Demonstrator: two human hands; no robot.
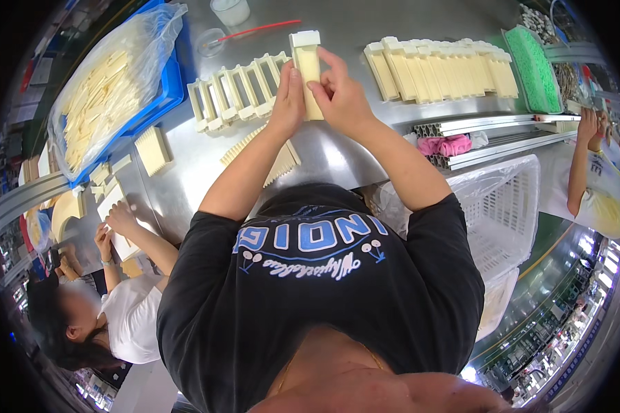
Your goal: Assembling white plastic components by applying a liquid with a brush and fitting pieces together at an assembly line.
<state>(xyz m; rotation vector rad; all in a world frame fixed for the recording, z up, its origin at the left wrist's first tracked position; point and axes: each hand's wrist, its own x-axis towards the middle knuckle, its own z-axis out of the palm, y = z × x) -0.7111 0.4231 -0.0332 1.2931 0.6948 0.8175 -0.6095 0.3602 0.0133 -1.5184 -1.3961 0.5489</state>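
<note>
Upright at the middle of the bench, a long cream plastic part (309,65) with a white cap on its far end is held between both my hands. My left hand (291,103) presses along its left side with the fingers straight and together. On the other side my right hand (342,100) grips it, thumb on the face and index finger near the capped end. Left of it stands a row of open cream frames (238,93). A fanned stack of thin cream strips (282,164) lies partly under my left forearm.
At right are a row of cream parts (448,69), a green bristly block (536,69), metal profiles (489,126) with a pink cloth (444,144), and a white basket (513,199). A blue bin (174,86), red stick (262,29) and clear dish (210,45) are left; a co-worker (127,316) sits there.
</note>
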